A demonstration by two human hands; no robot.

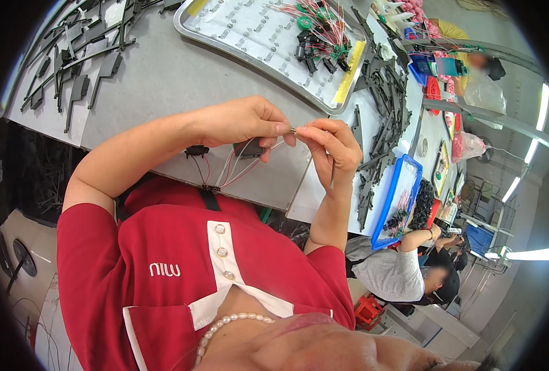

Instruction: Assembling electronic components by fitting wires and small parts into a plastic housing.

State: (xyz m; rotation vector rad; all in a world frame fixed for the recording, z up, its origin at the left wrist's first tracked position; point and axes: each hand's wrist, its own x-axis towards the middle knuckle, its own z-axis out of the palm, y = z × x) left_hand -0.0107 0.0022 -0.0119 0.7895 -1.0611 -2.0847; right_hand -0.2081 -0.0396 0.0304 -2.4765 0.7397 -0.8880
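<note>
My left hand (243, 120) and my right hand (336, 145) meet fingertip to fingertip above the near table edge. Both are closed in a pinch around a tiny piece (293, 131), mostly hidden by the fingers. White wires (242, 166) run up under my left fingers from a small dark part (211, 188) at the table edge. A black block (248, 148) shows below my left palm. From my right hand hangs a thin dark stick-like piece (332, 174). Beside my left forearm lies a small black part (196, 150) with red and black leads.
A metal tray (259, 62) beyond my hands holds wired black modules (317, 46). Long black plastic parts lie in piles at the far left (80, 86) and on the right (388, 111). A blue tray (388, 207) sits at right, near a seated person in grey (388, 272).
</note>
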